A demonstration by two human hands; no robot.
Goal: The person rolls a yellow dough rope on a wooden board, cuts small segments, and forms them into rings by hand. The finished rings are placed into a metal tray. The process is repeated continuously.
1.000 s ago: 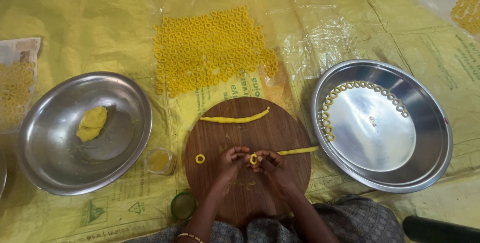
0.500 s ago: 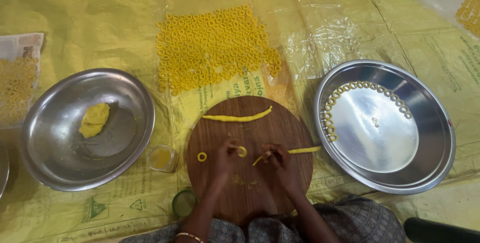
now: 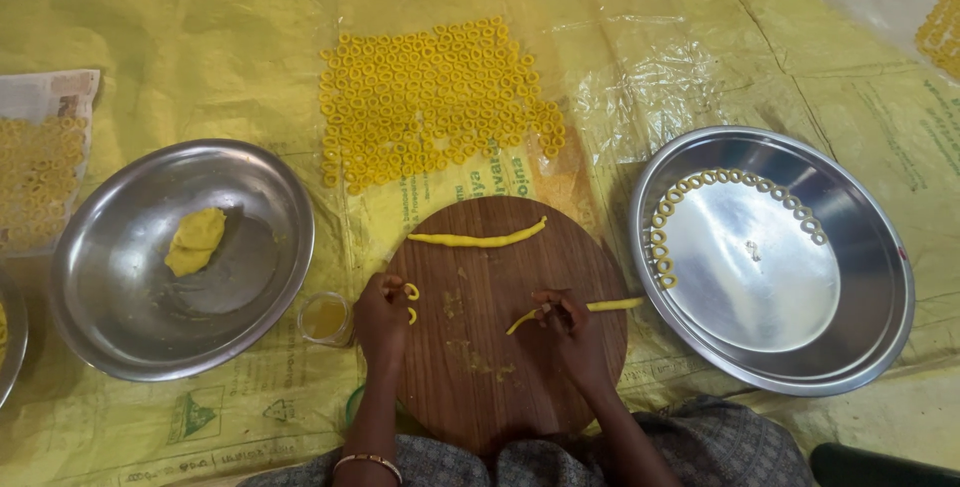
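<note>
A thin yellow dough rope (image 3: 585,309) is pinched at its near end by the right hand (image 3: 570,332) on the round wooden board (image 3: 500,367), its long axis running rightward toward the steel plate (image 3: 880,347). A small dough ring (image 3: 411,292) is touched by the left hand (image 3: 380,317), fingers curled.

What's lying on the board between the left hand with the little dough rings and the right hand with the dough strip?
Only bare round wooden board with a few dough crumbs separates the left hand, beside the dough rings, from the right hand, which pinches the dough strip. The longer dough rope lies farther up.
</note>
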